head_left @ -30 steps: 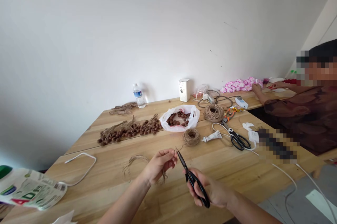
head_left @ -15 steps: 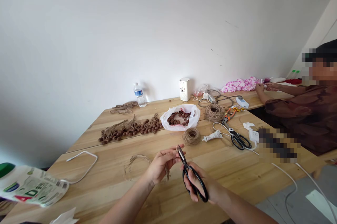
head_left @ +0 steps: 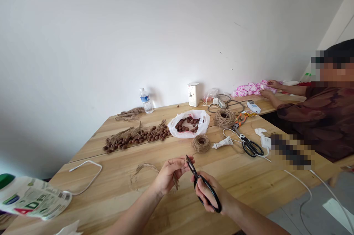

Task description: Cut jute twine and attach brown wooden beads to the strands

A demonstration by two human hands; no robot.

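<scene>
My left hand pinches a short piece of jute twine between thumb and fingers, its ends hanging below the palm. My right hand is closed through the black handles of a pair of scissors, whose blades point up and left and meet the twine at my left fingertips. A loose loop of twine lies on the wooden table just left of my left hand. A small ball of twine sits beyond the hands.
Further back lie a row of brown nuts tied with twine, a white bag of nuts, a bigger twine coil, a second pair of scissors, a glue tube and a water bottle. Another person sits at the right handling pink cloth.
My two hands stay almost in place, with the scissor blades closing in on the twine at my left fingertips. The other person's hands moved onto the pink cloth.
</scene>
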